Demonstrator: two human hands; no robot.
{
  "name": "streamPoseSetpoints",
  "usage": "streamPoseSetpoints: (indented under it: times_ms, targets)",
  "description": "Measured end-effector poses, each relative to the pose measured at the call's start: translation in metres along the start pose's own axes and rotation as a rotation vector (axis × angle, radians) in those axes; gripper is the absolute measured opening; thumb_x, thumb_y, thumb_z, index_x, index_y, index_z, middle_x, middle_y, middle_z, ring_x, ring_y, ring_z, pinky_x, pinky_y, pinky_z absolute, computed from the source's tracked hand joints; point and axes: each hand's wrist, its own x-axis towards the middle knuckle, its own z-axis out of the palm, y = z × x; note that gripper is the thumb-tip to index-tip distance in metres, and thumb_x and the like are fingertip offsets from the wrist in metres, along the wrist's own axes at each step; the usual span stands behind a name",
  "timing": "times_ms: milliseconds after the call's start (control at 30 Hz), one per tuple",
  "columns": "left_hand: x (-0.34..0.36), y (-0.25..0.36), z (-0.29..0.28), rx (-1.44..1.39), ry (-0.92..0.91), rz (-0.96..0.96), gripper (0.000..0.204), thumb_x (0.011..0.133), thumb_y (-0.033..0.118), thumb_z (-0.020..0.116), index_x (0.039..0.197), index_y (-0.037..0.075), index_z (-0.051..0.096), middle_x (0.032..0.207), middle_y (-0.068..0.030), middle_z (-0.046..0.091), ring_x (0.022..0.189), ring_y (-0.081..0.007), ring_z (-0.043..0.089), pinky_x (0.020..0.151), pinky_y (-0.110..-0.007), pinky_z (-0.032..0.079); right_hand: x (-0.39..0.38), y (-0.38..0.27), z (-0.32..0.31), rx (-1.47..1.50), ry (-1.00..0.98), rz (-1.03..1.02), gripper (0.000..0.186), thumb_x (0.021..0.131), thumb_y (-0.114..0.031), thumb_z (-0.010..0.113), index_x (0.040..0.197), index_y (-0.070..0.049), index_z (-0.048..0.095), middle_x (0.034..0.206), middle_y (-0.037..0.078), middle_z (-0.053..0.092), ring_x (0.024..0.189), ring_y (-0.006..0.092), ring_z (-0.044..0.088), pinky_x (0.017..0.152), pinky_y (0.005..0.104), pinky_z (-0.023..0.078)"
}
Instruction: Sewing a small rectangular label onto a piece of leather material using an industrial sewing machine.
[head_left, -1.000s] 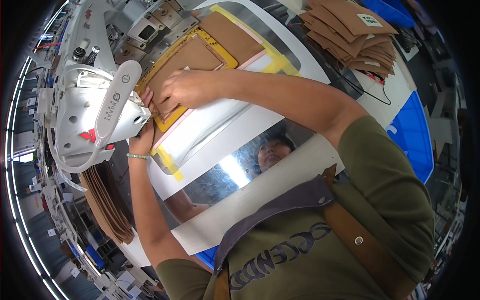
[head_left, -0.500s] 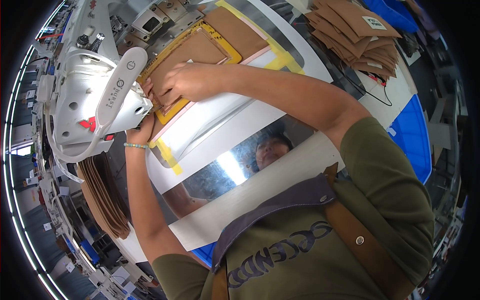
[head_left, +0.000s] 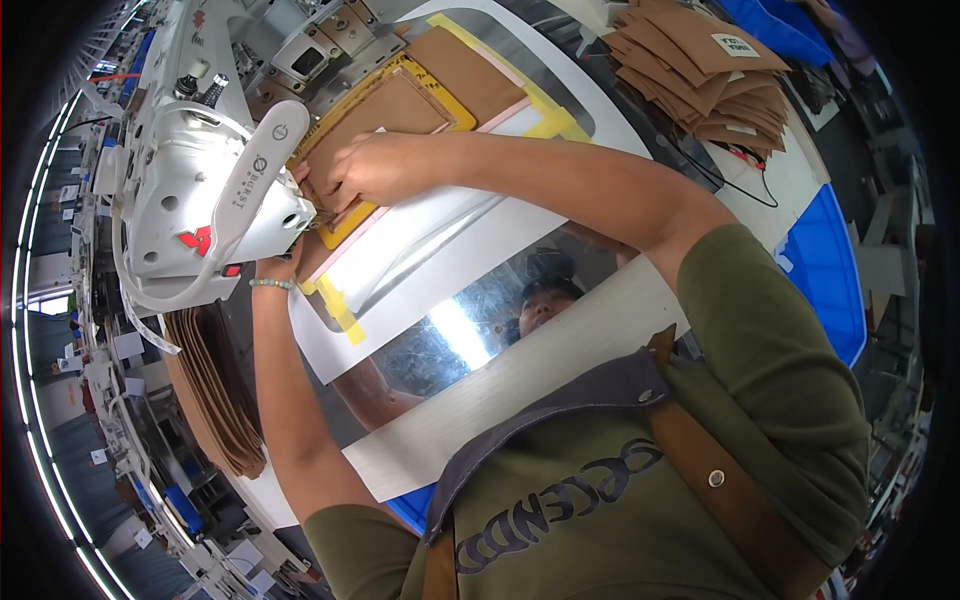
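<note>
A yellow-edged rectangular frame [head_left: 455, 108] lies around a brown flat piece [head_left: 345, 122], beside the white sewing machine head [head_left: 185, 225]. Across the frame, my right hand [head_left: 385, 168] bends its fingers down onto the brown piece near the needle end. The fingertips are drawn together; what they pinch, if anything, is hidden. My left hand [head_left: 283, 266], with a beaded bracelet at the wrist, reaches under the machine head. Most of its fingers are out of sight behind the head, though some fingertips show by the frame's left side.
A white lamp arm [head_left: 250, 170] curves in front of the machine head. Stacked brown pieces [head_left: 700, 75] lie at the upper right, with a blue bin [head_left: 825, 270] below them. More brown pieces [head_left: 212, 400] stand at the left. Yellow tape [head_left: 340, 310] edges the clear sheet under the frame.
The view has shifted slightly. Both hands stay at the frame beside the machine head, with almost the same pose.
</note>
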Motion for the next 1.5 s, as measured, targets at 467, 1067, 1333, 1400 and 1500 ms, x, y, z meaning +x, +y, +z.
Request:
streamPoseSetpoints:
  times_ms: [467, 1067, 1333, 1400, 1500]
  targets:
    - [0.006, 0.034, -0.001, 0.179, 0.035, 0.170, 0.031, 0.107, 0.012, 0.047, 0.129, 0.004, 0.068, 0.140, -0.0089, 0.066, 0.138, -0.0285, 0.053, 0.122, -0.041, 0.034, 0.006, -0.008, -0.008, 0.061, -0.028, -0.039, 0.032, 0.087, -0.004, 0.060, 0.108, -0.015, 0.082, 0.110, 0.003, 0.076, 0.110, 0.0253, 0.067, 0.094, 0.0429, 0.054]
    - [-0.057, -0.003, 0.002, -0.127, 0.312, -0.279, 0.027, 0.096, 0.002, 0.066, 0.122, -0.003, 0.068, 0.119, -0.0160, 0.074, 0.119, -0.0261, 0.067, 0.101, -0.037, 0.049, -0.002, -0.019, -0.002, -0.138, -0.037, 0.047, 0.033, 0.093, -0.011, 0.059, 0.121, -0.009, 0.076, 0.136, 0.003, 0.069, 0.127, 0.0257, 0.058, 0.108, 0.0433, 0.046]
    - [-0.092, 0.092, -0.015, -0.083, 0.176, -0.274, 0.022, 0.102, 0.008, 0.062, 0.117, -0.002, 0.075, 0.123, -0.0152, 0.073, 0.118, -0.0227, 0.066, 0.104, -0.035, 0.047, -0.012, -0.030, -0.012, -0.059, -0.070, -0.037, 0.023, 0.092, -0.011, 0.061, 0.110, -0.008, 0.076, 0.123, 0.002, 0.072, 0.116, 0.0262, 0.060, 0.101, 0.0422, 0.048]
    - [-0.095, 0.109, -0.015, -0.060, 0.168, -0.223, 0.023, 0.102, 0.007, 0.061, 0.120, -0.001, 0.074, 0.124, -0.0147, 0.074, 0.119, -0.0244, 0.066, 0.107, -0.036, 0.047, -0.013, -0.034, -0.015, -0.087, -0.052, -0.054, 0.022, 0.092, -0.011, 0.062, 0.108, -0.008, 0.076, 0.122, 0.003, 0.072, 0.115, 0.0263, 0.061, 0.099, 0.0421, 0.049]
    - [-0.097, 0.128, -0.011, -0.036, 0.146, -0.194, 0.022, 0.103, 0.009, 0.062, 0.119, 0.001, 0.075, 0.125, -0.0143, 0.073, 0.121, -0.0265, 0.066, 0.109, -0.038, 0.047, -0.020, -0.041, -0.026, -0.066, -0.104, -0.036, 0.021, 0.094, -0.013, 0.062, 0.108, -0.008, 0.076, 0.121, 0.003, 0.072, 0.116, 0.0264, 0.061, 0.100, 0.0413, 0.049]
